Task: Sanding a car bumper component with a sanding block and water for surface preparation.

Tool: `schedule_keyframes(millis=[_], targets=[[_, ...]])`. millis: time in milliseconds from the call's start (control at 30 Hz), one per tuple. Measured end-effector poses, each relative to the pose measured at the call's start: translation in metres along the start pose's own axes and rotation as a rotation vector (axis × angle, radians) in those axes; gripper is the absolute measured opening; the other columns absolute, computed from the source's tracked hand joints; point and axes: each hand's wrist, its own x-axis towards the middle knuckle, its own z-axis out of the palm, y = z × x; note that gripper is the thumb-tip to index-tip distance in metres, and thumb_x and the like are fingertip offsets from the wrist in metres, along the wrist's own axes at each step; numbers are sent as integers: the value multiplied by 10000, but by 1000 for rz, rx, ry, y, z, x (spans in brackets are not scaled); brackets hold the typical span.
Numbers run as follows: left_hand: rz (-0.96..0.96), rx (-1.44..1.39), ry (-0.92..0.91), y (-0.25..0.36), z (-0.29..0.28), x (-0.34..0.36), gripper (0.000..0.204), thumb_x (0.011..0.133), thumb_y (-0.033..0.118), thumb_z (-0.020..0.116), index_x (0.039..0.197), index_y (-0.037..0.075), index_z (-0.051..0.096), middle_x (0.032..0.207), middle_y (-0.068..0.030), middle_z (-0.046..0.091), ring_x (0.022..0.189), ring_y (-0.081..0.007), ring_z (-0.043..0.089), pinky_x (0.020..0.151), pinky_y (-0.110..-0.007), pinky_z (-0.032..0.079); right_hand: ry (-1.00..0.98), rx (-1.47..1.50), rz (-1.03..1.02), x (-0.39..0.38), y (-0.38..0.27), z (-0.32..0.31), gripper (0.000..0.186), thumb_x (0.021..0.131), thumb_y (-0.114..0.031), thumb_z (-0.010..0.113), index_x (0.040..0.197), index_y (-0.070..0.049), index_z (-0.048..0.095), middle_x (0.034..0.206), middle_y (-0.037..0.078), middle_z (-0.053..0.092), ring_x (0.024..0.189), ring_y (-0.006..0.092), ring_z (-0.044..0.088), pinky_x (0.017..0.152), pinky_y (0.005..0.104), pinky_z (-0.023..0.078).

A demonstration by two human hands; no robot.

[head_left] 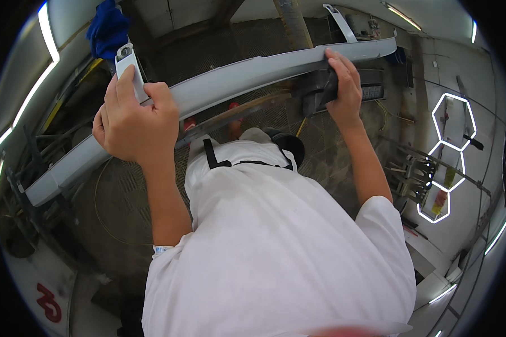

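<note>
A long pale silver-white curved panel stretches from the lower left across to the upper right. My left hand is closed on a white part with a silver fitting at its tip, which stands up from the panel, and lies over the panel itself. A blue cloth hangs just beyond that part. My right hand holds a dark, flat pad at the panel's lower edge, fingertips on the panel. Another white upright piece stands near the panel's right end.
A dark metal bar runs beneath the panel, with a dark box-like object behind my right hand. Metal racks stand at the right near lit hexagonal lamps. Thin yellow hoses lie on the floor.
</note>
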Motion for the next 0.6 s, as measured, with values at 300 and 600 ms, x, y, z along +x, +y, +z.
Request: schedule_keyframes(millis=[300,600], targets=[[-13,26,-59,0,-1,7,342,812,275,621,1107,179,766,1083,-33,779,941,-230,732,983,-369,459,-82,28,-106,18,4,-9,523,728,-23,765,1220,-57,591,1359,96,661,1252,300,624,1071,443,496],[-87,60,-137,0,4,18,371,829,307,585,1112,166,779,1109,-43,777,964,-232,727,1020,-358,434,-123,135,-206,31,4,4,604,671,-15,780,1237,-83,580,1383,77,638,1281,292,595,1096,422,480]])
